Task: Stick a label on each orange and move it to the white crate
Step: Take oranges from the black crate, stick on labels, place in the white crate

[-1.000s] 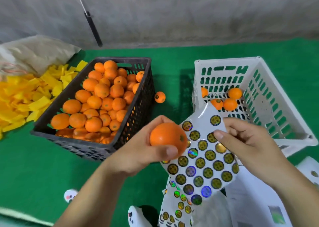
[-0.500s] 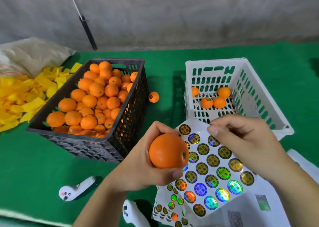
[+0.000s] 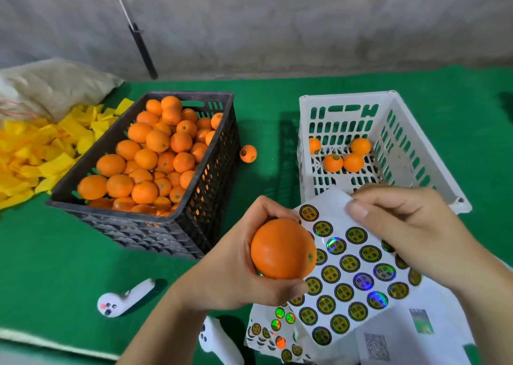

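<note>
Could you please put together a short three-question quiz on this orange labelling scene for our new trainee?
1. True or false: the left hand grips an orange.
2. How many oranges show in the white crate? A) none B) four C) ten
3. Fill in: the right hand pinches the top of the ____ sheet.

Key: 1 true; 2 B; 3 sticker.
</note>
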Demonstrator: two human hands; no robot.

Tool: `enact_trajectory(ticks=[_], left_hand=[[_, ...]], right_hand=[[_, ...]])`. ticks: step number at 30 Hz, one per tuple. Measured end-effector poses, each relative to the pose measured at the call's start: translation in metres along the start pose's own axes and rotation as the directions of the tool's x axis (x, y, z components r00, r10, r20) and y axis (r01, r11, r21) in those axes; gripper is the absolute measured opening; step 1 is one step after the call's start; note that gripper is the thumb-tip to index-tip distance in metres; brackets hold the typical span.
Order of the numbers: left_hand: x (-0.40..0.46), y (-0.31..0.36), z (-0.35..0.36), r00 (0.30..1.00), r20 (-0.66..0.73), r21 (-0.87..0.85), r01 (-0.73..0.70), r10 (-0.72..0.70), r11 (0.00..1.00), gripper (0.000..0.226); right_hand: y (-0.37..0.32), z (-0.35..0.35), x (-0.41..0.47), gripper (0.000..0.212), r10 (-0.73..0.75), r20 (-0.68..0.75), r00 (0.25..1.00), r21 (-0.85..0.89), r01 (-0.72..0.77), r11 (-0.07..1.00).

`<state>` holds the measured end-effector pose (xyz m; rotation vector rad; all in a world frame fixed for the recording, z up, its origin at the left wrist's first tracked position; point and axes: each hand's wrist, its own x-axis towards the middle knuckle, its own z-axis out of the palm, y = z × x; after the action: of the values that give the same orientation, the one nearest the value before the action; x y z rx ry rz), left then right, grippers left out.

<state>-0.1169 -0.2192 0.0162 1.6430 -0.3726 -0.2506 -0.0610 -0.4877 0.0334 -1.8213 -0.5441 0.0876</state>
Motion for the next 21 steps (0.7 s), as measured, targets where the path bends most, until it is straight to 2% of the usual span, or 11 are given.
enact_trajectory(ticks=[2,5,7,9,11,13,14,15,17,19,21], left_hand=[[0.001,0.001,0.0,1.0,0.0,0.011,0.004,-0.004,1.0,0.074],[0.002,0.0,-0.001,1.0,-0.005,0.022,0.007,-0.007,1.0,0.071],[0.002,-0.001,-0.002,1.0,-0.001,0.032,0.012,-0.012,0.999,0.073],[0.002,-0.004,-0.002,1.0,0.006,0.037,0.017,-0.017,0.999,0.075],[0.003,-0.006,-0.001,1.0,0.007,0.038,0.025,-0.026,0.999,0.077],[0.005,-0.007,0.0,0.999,0.003,0.033,0.035,-0.035,0.999,0.078],[0.006,-0.007,0.0,0.999,0.0,0.029,0.038,-0.038,0.999,0.078],[0.007,-0.008,0.001,0.999,-0.005,0.021,0.041,-0.041,0.999,0.077],[0.009,-0.009,0.003,0.999,-0.019,0.015,0.047,-0.047,0.999,0.076],[0.013,-0.01,0.006,0.998,-0.031,0.046,0.05,-0.048,0.998,0.075],[0.017,-0.012,0.009,0.999,-0.018,0.067,0.031,-0.03,0.997,0.07]], right_hand=[[0.002,-0.005,-0.003,0.047,-0.032,0.012,0.999,-0.053,0.032,0.998],[0.004,-0.009,-0.005,0.028,-0.116,0.1,0.988,-0.258,0.138,0.956],[0.006,-0.009,-0.006,0.029,-0.148,0.126,0.981,-0.258,0.177,0.95],[0.011,-0.01,-0.005,0.044,-0.091,0.099,0.991,-0.161,0.106,0.981],[0.013,-0.008,-0.004,0.046,-0.078,0.025,0.997,-0.178,0.081,0.981],[0.011,-0.005,-0.001,0.018,-0.126,-0.141,0.982,-0.295,0.08,0.952],[0.008,-0.003,-0.001,0.011,-0.136,-0.254,0.958,-0.312,0.052,0.949],[0.006,0.0,-0.002,0.017,-0.148,-0.368,0.918,-0.297,0.035,0.954],[-0.003,0.005,-0.004,0.019,-0.212,-0.514,0.831,-0.236,0.1,0.967],[-0.015,0.023,-0.007,0.015,-0.34,-0.439,0.832,-0.287,0.229,0.93],[-0.017,0.044,-0.008,0.011,-0.424,-0.217,0.879,-0.35,0.335,0.875]])
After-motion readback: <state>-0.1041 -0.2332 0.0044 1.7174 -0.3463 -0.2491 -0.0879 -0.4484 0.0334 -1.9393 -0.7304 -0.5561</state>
